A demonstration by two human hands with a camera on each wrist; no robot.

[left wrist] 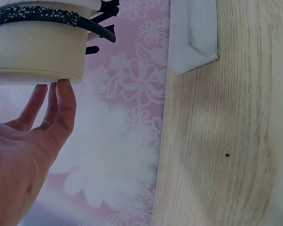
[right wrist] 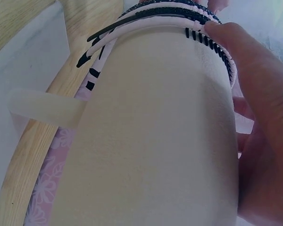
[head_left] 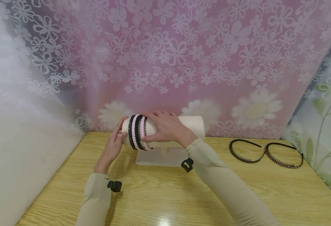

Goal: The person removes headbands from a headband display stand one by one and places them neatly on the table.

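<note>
Several headbands, black and pale pink, sit side by side around the left part of a cream cylinder (head_left: 196, 125) that lies sideways on a stand. My right hand (head_left: 166, 127) rests over the cylinder with fingers spread, its thumb and forefinger at the rightmost pink headband (head_left: 143, 129), which has black teeth inside. In the right wrist view the thumb (right wrist: 240, 44) lies right at that band's edge. My left hand (head_left: 113, 146) touches the cylinder's left end with its fingertips (left wrist: 65, 92). Nearest that end is a glittery black headband (left wrist: 37, 15).
The stand's pale base (head_left: 154, 160) is on a wood-grain table (head_left: 143, 194). At the right lie a black toothed headband (head_left: 247, 161) and a darker patterned headband (head_left: 281, 163), their ends close together. A pink floral curtain (head_left: 165, 62) hangs behind the table.
</note>
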